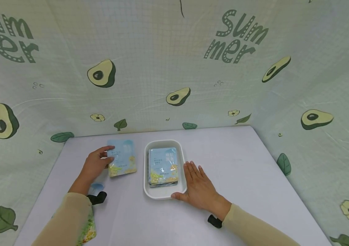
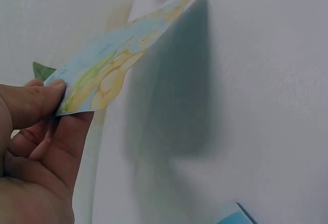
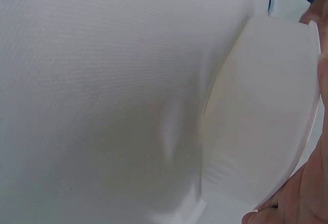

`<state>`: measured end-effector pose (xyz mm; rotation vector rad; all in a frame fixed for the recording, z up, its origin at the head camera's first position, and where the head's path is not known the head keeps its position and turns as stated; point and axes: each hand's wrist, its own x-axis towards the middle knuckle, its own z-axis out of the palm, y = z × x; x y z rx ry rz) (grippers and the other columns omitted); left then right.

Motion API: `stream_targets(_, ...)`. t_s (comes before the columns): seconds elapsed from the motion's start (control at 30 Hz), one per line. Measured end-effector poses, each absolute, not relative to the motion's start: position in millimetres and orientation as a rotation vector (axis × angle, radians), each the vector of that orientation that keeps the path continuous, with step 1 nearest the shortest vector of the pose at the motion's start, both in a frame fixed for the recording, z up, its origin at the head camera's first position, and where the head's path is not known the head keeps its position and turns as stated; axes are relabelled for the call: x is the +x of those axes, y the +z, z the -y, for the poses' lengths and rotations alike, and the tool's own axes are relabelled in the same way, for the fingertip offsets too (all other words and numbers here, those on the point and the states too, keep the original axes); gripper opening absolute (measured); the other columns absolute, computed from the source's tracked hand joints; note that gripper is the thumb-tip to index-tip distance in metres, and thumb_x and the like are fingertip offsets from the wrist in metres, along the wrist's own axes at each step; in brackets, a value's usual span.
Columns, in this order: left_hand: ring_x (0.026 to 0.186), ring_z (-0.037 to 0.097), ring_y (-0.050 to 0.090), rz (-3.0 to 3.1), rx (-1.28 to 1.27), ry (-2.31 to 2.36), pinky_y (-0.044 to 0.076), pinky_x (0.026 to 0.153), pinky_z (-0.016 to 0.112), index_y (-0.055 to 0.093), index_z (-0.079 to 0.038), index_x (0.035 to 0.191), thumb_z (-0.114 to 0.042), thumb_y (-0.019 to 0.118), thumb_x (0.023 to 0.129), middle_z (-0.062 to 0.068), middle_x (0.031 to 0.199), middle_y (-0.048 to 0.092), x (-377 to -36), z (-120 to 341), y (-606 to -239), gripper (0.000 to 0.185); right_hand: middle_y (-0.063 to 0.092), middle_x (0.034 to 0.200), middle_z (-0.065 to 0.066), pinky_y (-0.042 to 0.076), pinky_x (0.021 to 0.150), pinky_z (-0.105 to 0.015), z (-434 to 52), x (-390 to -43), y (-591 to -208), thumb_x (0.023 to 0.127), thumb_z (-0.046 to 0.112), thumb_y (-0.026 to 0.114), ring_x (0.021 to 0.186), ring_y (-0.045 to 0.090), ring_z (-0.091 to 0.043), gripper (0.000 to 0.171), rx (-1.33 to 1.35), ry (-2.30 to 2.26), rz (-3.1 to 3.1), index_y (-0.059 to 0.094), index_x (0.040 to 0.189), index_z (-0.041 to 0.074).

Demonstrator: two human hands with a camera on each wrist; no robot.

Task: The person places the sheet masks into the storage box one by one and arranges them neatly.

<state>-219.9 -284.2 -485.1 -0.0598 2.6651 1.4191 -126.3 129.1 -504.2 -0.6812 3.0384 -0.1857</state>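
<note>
My left hand (image 1: 93,165) pinches a flat, light-blue sachet (image 1: 123,158) with a yellow floral print by its left edge, thumb on one face and fingers behind. In the left wrist view the sachet (image 2: 115,62) is tilted above the table and casts a shadow. To its right, a white rectangular tray (image 1: 150,194) holds a small stack of similar sachets (image 1: 163,165), lying flat and printed side up. Against the tray's right side rests my right hand (image 1: 200,188), fingers straight and thumb at the near corner. The right wrist view shows the tray's outer wall (image 3: 261,111) beside that palm.
Under my left forearm lie another blue packet (image 1: 95,188) and a floral-printed piece (image 1: 89,230), both partly hidden by the sleeve. A pale cloth with avocado prints (image 1: 101,73) hangs behind and beside the white table (image 1: 239,164).
</note>
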Motion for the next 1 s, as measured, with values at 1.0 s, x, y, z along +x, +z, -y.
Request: stream_targets(1.0, 0.098, 0.023, 0.062, -2.334, 0.185, 1.792, 0.06, 0.078, 0.029, 0.061, -0.015, 0.145, -0.003, 0.068, 0.101, 0.013, 0.114, 0.058, -213.2, 163.1, -457.4, 0.046, 0.027, 0.17, -0.027, 0.024, 0.128, -0.059, -128.9, -127.8, -503.0, 0.09, 0.089, 0.045, 0.16, 0.024, -0.041, 0.124, -0.686, -0.224, -3.035, 0.022, 0.164, -0.008)
